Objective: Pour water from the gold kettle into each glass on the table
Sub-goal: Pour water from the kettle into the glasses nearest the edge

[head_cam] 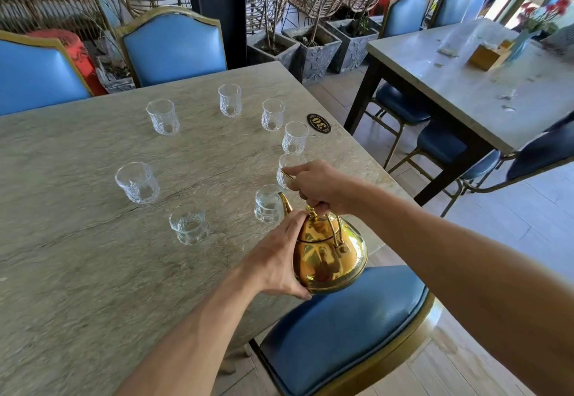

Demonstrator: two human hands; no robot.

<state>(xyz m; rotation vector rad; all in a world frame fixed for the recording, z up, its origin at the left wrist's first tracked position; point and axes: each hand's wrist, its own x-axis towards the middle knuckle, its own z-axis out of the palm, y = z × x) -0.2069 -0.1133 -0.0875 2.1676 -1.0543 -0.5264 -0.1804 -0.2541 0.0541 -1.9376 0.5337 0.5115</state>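
The gold kettle (329, 252) is at the table's right front edge, its spout pointing toward the nearest glass (267, 204). My right hand (320, 186) grips the kettle's thin handle from above. My left hand (279, 259) lies flat against the kettle's left side, fingertips near the lid. Several clear cut glasses stand in a loose ring on the stone table (77, 256): one front middle (189, 225), one left (138, 182), one far left (163, 116), one at the back (230, 99). Another glass (287, 166) is partly hidden behind my right hand.
A black oval number plate (319, 123) lies near the table's right edge. A blue chair (341, 333) stands right below the kettle; two more blue chairs (174, 44) line the far side. A second table (484, 85) stands to the right across an aisle.
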